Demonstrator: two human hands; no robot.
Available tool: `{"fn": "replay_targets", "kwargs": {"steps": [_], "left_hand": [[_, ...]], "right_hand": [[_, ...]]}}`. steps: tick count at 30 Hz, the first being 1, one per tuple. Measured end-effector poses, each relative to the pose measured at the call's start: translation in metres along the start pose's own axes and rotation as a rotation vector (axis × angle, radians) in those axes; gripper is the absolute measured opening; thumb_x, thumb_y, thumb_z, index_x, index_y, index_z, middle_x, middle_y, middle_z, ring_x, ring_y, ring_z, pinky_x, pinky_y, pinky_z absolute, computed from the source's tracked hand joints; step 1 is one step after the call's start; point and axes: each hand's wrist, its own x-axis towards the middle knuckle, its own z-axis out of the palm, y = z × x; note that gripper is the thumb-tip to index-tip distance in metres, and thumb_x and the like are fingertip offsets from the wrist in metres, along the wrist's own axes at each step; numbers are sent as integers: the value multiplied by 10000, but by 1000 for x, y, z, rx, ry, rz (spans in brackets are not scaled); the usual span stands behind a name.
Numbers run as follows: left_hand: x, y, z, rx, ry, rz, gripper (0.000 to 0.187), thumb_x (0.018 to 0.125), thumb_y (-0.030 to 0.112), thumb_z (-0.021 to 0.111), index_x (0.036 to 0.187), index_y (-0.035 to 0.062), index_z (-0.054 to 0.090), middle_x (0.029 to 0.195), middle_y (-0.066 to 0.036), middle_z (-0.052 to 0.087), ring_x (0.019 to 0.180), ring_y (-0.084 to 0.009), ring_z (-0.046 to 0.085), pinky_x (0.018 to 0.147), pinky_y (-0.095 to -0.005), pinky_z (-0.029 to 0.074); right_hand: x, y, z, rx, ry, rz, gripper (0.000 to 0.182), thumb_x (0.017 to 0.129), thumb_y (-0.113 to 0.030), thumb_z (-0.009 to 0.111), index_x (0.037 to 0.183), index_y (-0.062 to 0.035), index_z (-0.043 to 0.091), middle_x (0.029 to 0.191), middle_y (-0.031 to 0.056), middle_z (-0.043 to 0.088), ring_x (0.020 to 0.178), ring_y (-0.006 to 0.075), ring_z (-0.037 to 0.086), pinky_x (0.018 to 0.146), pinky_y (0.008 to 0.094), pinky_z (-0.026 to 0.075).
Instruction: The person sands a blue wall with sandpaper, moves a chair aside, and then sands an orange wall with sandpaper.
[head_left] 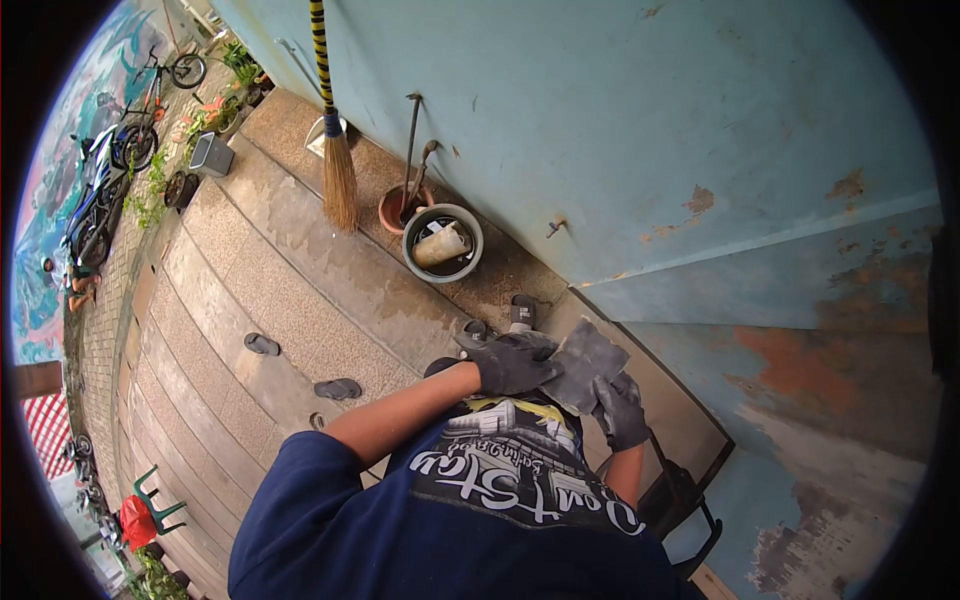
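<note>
A dark grey, roughly square sheet (590, 362), which looks like sandpaper, is held in front of my chest. My left hand (512, 364), in a dark glove, reaches across from the left and grips the sheet's left edge; where its fingertips end is hard to make out. At the lower right corner, my gloved right hand (620, 410) has its fingers closed on the sheet. Below the hands shows the printed front of a navy T-shirt (520, 460).
A weathered blue wall (650, 130) rises on the right. Against it stand a broom (338, 180), a grey bucket (472, 268) with things inside and a brown pot (392, 212). Loose sandals (338, 389) lie on the steps (225, 290). A metal-framed panel (690, 405) is beside me.
</note>
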Motion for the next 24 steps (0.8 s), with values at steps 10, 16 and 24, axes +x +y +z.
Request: {"fn": "replay_targets", "kwargs": {"steps": [10,16,24], "left_hand": [[45,-7,-46,-238,342,-77,426,1027,389,506,998,-8,658,923,-203,670,872,-324,621,831,-412,479],[32,-4,-73,-475,476,-115,284,995,299,577,984,29,663,809,-142,632,829,-282,615,806,-381,492],[-57,-83,-60,-777,847,-194,306,983,211,662,1159,-39,676,1020,-47,720,888,-103,636,823,-282,531]], "right_hand": [[105,-69,0,-535,-25,-182,391,956,-388,656,1115,-32,678,1035,171,701,927,338,667,845,418,523],[151,-149,38,-737,-281,-289,403,917,-426,695,1046,-45,697,980,141,701,880,297,671,824,398,520],[138,-181,175,-381,-724,-203,379,936,-319,686,1063,38,699,1005,87,722,880,152,638,819,323,520]]}}
